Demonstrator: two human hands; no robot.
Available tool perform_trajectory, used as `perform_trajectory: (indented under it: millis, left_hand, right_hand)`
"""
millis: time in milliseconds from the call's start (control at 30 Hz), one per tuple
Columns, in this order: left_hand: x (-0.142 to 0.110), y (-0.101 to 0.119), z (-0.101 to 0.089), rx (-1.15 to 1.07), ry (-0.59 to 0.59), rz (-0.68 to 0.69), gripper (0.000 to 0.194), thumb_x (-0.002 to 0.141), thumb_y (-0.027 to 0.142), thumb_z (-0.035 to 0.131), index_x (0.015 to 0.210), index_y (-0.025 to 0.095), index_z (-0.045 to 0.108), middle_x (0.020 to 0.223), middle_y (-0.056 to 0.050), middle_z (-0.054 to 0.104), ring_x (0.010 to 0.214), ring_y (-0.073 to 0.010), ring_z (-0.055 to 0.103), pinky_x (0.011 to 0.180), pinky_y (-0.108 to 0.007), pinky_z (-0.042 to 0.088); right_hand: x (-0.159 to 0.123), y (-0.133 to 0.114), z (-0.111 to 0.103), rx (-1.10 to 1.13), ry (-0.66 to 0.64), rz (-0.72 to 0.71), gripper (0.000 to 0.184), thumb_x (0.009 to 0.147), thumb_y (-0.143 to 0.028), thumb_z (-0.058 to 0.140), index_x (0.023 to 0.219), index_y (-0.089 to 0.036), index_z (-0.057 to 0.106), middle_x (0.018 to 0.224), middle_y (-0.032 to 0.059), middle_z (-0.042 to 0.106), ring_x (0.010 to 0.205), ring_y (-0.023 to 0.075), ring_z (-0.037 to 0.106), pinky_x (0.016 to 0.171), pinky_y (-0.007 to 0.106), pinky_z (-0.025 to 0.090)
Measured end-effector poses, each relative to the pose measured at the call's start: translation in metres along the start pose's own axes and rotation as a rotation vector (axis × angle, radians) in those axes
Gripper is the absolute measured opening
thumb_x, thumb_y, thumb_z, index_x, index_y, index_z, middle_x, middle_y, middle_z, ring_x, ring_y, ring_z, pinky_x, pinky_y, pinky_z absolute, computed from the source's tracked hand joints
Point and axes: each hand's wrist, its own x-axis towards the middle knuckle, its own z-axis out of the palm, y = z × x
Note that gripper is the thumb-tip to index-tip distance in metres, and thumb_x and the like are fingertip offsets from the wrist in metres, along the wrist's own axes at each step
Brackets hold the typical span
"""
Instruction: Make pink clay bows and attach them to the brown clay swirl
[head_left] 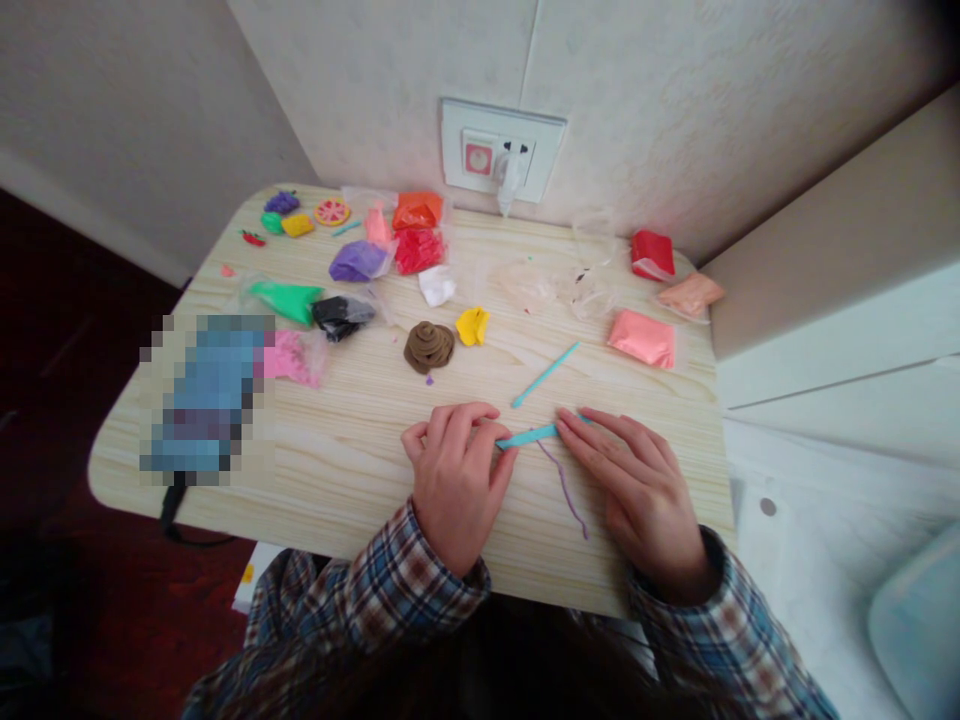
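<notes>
Head: left hand [459,480], right hand [637,475] on blue tool [534,435]; socket label [478,159] illegible

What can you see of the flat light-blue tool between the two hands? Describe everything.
The flat light-blue tool looks like plastic, narrow and straight. It slants slightly, right end higher in view, crossing a thin purple strand near its top. The left hand touches its left end; the right hand covers part of its right side.

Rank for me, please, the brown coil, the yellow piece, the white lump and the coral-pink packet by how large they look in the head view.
1. Coral-pink packet
2. Brown coil
3. Yellow piece and white lump: too alike to rank, with the white lump farther away.
</notes>
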Motion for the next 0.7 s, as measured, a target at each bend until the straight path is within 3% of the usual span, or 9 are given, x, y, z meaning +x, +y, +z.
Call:
perform_trajectory:
  millis: [200,700]
  left_hand:
    - [0.0011,0.0004,0.0001,-0.006,0.038,0.003,0.006,0.077,0.017,0.069,0.082,0.019,0.066,0.1,-0.004,0.069,0.091,-0.022,0.058,0.081,-0.039,0.034]
    - [0.0008,0.0003,0.0004,0.012,0.006,-0.008,0.012,0.076,0.018,0.069,0.088,0.019,0.066,0.102,-0.005,0.069,0.095,-0.024,0.058,0.081,-0.04,0.033]
  right_hand:
    - [0.0009,-0.0001,0.001,0.001,0.002,-0.002,0.071,0.077,0.002,0.036,0.143,-0.022,0.035,0.137,0.0046,0.054,0.126,0.0243,0.046,0.099,0.047,0.038]
    - [0.0034,-0.0017,0.0005,-0.018,-0.013,0.008,0.071,0.076,0.002,0.037,0.142,-0.022,0.037,0.137,0.0041,0.054,0.126,0.0252,0.046,0.098,0.047,0.039]
